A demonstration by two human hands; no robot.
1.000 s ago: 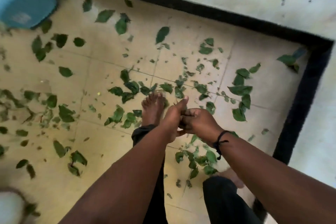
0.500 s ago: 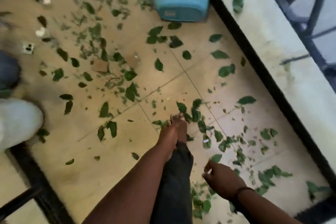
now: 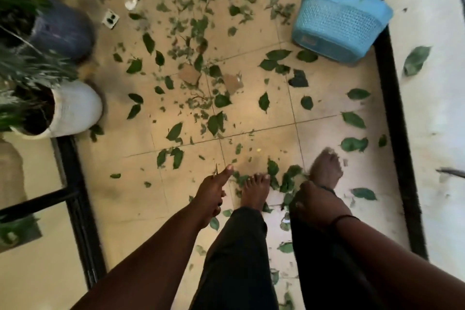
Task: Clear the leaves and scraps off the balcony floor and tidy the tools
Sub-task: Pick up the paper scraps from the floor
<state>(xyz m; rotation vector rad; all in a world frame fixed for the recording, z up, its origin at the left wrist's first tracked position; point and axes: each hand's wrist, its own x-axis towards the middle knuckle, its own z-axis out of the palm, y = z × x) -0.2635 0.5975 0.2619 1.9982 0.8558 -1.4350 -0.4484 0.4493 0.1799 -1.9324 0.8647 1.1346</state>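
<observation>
Presently, my left hand [image 3: 210,195] pinches a thin green scrap; my right hand [image 3: 315,205] has a curled grip, contents indeterminate. Leaves [image 3: 216,123] litter the balcony floor [image 3: 251,113]: light, limp, best gathered in handfuls. Blue basket [image 3: 339,24] stands far right.

1. The floor [image 3: 254,113] has open room in the middle, with only flat leaves [image 3: 214,123] and small card scraps [image 3: 190,75] lying on it.
2. A blue basket [image 3: 339,25] blocks the far right side, against the black edge [image 3: 392,108].
3. A white pot [image 3: 75,108] and a dark pot [image 3: 63,30] with plants stand along the left.
4. Two bare feet [image 3: 255,191] stand near the bottom, with leaves around them.
</observation>
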